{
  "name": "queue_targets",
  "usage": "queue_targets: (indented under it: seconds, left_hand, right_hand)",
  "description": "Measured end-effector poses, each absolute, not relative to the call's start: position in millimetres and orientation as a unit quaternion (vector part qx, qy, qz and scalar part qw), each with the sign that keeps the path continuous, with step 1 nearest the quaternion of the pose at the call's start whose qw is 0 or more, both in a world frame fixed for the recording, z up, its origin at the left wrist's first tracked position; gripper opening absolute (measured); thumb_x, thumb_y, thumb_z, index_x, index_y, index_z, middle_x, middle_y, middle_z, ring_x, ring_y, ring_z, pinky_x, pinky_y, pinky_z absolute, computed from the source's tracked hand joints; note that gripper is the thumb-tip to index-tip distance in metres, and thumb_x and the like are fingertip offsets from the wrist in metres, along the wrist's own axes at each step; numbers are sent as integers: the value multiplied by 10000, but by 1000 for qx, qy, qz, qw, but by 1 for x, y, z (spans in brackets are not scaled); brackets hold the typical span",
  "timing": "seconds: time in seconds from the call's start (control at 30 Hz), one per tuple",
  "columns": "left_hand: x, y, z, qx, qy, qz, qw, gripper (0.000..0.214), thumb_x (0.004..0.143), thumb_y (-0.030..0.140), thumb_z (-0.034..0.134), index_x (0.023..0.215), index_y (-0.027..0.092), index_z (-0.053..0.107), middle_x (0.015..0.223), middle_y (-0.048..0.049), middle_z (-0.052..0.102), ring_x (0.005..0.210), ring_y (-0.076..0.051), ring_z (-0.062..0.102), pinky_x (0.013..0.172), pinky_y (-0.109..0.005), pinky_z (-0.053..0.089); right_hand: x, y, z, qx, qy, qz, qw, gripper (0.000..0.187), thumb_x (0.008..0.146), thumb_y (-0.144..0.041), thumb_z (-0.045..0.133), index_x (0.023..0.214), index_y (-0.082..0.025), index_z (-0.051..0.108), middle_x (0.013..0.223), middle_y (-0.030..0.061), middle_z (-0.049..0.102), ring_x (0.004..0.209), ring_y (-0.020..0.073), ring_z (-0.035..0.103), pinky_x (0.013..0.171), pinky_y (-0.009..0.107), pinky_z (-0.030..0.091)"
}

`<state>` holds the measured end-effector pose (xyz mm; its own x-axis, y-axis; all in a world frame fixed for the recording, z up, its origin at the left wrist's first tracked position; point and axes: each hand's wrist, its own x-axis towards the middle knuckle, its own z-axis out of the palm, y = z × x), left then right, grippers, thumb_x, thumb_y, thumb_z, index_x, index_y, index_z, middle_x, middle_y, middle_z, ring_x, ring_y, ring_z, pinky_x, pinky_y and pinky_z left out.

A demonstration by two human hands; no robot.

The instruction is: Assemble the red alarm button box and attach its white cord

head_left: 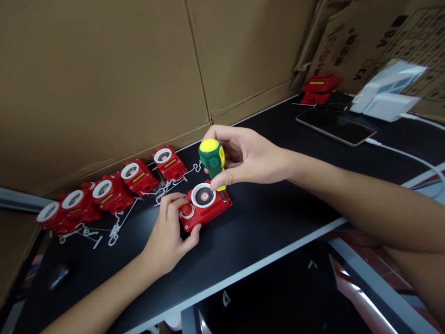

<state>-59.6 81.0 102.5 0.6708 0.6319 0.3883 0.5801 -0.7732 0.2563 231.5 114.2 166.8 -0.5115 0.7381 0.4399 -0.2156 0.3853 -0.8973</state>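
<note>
A red alarm box (212, 209) with a white-ringed round face and a small red dome lies on the black table. My left hand (173, 232) grips its left end, fingers behind and thumb along the near side. In my right hand (245, 155) is a green and yellow screwdriver (212, 160), held nearly upright. Its shaft points down at the box's right end, near a corner; whether the tip sits in a screw cannot be made out.
Several similar red boxes (139, 177) with white cords and thin rods stand along the cardboard wall (104, 69) at left. At right are a phone (335, 126), a white cable (406, 150), white boxes (389, 105) and another red box (320, 87). The table's near edge (243, 273) is pale.
</note>
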Motion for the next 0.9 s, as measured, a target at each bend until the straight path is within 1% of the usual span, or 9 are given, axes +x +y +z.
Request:
queue_targets:
  seconds: [0.13, 0.23, 0.27, 0.33, 0.43, 0.5, 0.6, 0.7, 0.9]
  left_hand:
    - [-60, 82, 103, 910, 338, 234, 53, 406, 1027, 296, 630, 1362, 234, 410, 1347, -159, 512, 1199, -317, 645, 1000, -517, 629]
    - [-61, 82, 103, 909, 343, 230, 55, 415, 1023, 299, 631, 1368, 239, 409, 1347, -158, 512, 1214, -325, 637, 1022, -541, 620]
    - [-61, 82, 102, 908, 346, 229, 57, 419, 1021, 301, 635, 1370, 242, 410, 1349, -157, 512, 1222, -329, 635, 1028, -547, 617]
    - [-61, 82, 102, 907, 348, 228, 59, 422, 1021, 309, 639, 1370, 248, 411, 1351, -155, 516, 1231, -333, 632, 1034, -554, 613]
    - [-61, 82, 101, 908, 343, 231, 60, 411, 1030, 318, 632, 1369, 237, 413, 1344, -159, 515, 1221, -329, 634, 1019, -543, 618]
    - [-61, 81, 101, 909, 340, 232, 60, 407, 1033, 319, 628, 1368, 227, 416, 1339, -162, 512, 1217, -325, 635, 1009, -531, 623]
    - [-61, 82, 101, 909, 342, 231, 61, 408, 1032, 316, 634, 1368, 223, 422, 1342, -164, 516, 1225, -326, 635, 1010, -526, 625]
    - [-62, 82, 102, 910, 344, 226, 57, 410, 1030, 312, 637, 1371, 230, 423, 1350, -160, 522, 1221, -325, 638, 1015, -534, 625]
    - [-63, 82, 101, 913, 343, 218, 47, 383, 1051, 329, 636, 1364, 243, 432, 1349, -150, 528, 1218, -320, 640, 1012, -531, 630]
  right_hand:
    - [223, 114, 160, -191, -650, 547, 492, 689, 639, -323, 1041, 1037, -130, 513, 843, -77, 507, 687, -26, 438, 588, 117, 374]
    - [223, 117, 158, -179, -649, 557, 486, 712, 597, -310, 1057, 1019, -130, 513, 853, -78, 508, 672, -32, 425, 567, 112, 364]
    - [225, 119, 157, -172, -655, 558, 479, 698, 612, -314, 1051, 1011, -127, 510, 865, -74, 522, 678, -35, 438, 572, 106, 374]
    - [231, 123, 158, -153, -672, 557, 463, 624, 721, -349, 998, 1038, -113, 515, 914, -51, 574, 707, -37, 489, 595, 92, 405]
    - [241, 125, 162, -123, -698, 559, 429, 552, 919, -396, 848, 1234, -74, 528, 1041, 13, 657, 721, -43, 545, 581, 80, 402]
    - [247, 125, 166, -113, -716, 563, 398, 560, 989, -363, 774, 1360, -46, 501, 1136, 67, 694, 691, -56, 539, 546, 77, 377]
    - [251, 122, 172, -100, -740, 569, 346, 491, 1060, -281, 667, 1427, -2, 499, 1281, 166, 708, 638, -77, 522, 562, 78, 426]
    - [250, 120, 174, -91, -755, 562, 326, 472, 1086, -268, 619, 1459, 5, 524, 1348, 214, 700, 592, -89, 519, 602, 78, 482]
    - [247, 123, 170, -111, -744, 557, 352, 469, 1043, -261, 687, 1387, 23, 542, 1232, 177, 741, 654, -56, 575, 625, 84, 511]
